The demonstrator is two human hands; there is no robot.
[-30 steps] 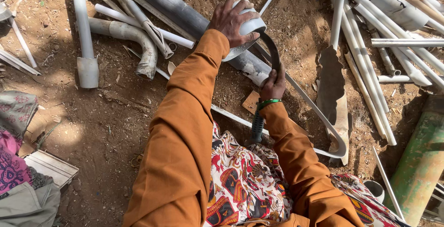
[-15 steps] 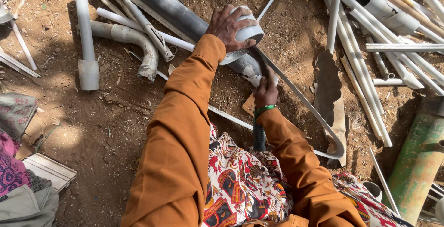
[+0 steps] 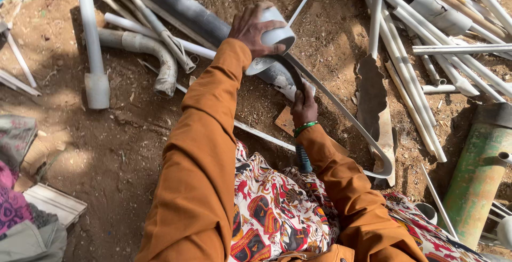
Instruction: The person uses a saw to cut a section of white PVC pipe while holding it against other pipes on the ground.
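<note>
Two hands work a short white pipe piece over bare dirt.

Left hand [image 3: 256, 27] clamps round the smooth, cylindrical white pipe piece [image 3: 274, 40], held above the grey pipe [image 3: 181, 8] near the ground's top edge. Right hand [image 3: 303, 107], just below it, is clenched on a hacksaw [image 3: 341, 112] whose thin metal frame runs toward the lower right; its blade is hard to make out against the pipe.
</note>
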